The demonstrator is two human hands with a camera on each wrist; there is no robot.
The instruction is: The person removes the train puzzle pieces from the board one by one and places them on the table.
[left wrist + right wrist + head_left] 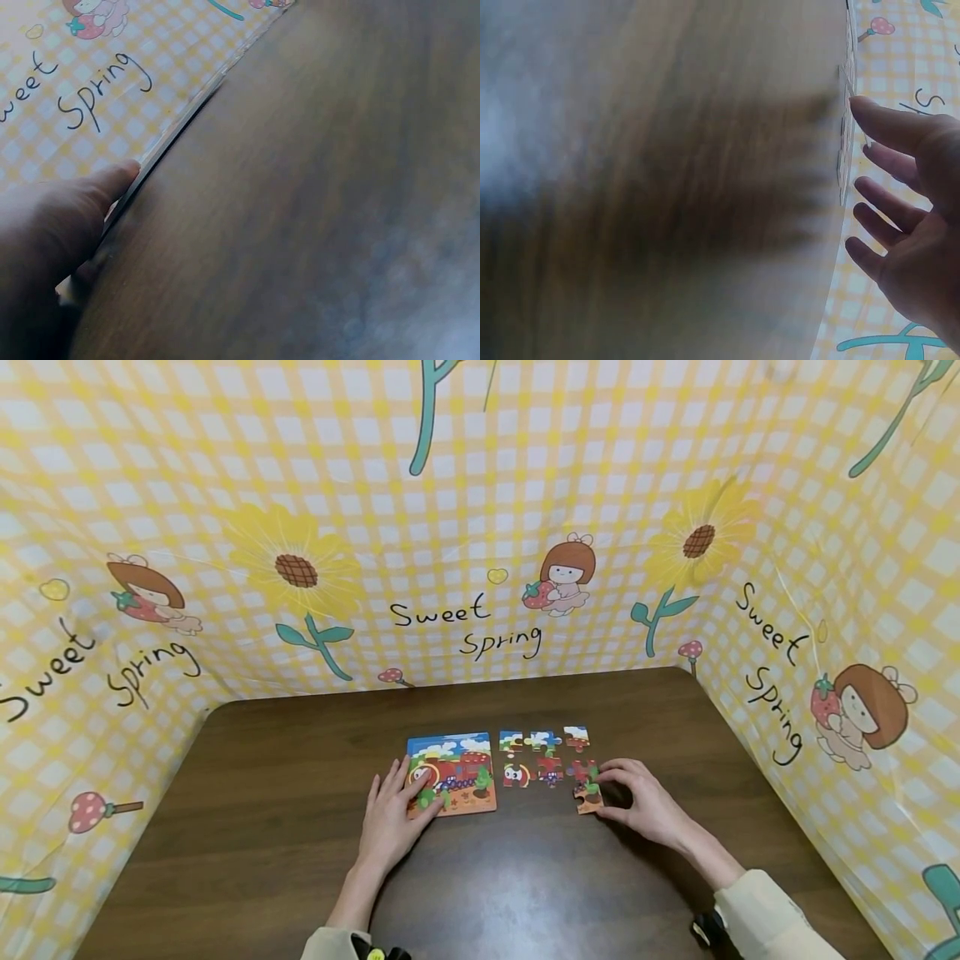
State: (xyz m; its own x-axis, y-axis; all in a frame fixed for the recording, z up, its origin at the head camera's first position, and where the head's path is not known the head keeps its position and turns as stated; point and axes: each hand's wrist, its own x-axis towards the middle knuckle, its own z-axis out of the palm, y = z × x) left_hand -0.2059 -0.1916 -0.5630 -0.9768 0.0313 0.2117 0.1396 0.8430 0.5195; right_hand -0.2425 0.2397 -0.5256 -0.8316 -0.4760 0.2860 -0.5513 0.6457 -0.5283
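Note:
A puzzle board (468, 756) with a red cartoon train picture lies on the table in the head view. My left hand (390, 822) rests at its left side, index finger and thumb over the picture, fingers fairly straight. In the left wrist view the board's thin dark edge (169, 150) runs past my left fingertip. To the right, my right hand (648, 802) pinches an orange puzzle piece (588, 802) with a green cactus between thumb and fingers. Just above that piece lies a red puzzle piece (581, 770). Between thumb and index finger in the right wrist view, only a thin edge shows.
Several loose puzzle pieces lie in rows right of the board, among them a blue-sky piece (543, 742), a train-face piece (516, 774) and a red wheel piece (550, 771). A yellow checked cloth (465, 527) hangs around the brown wooden table (300, 752).

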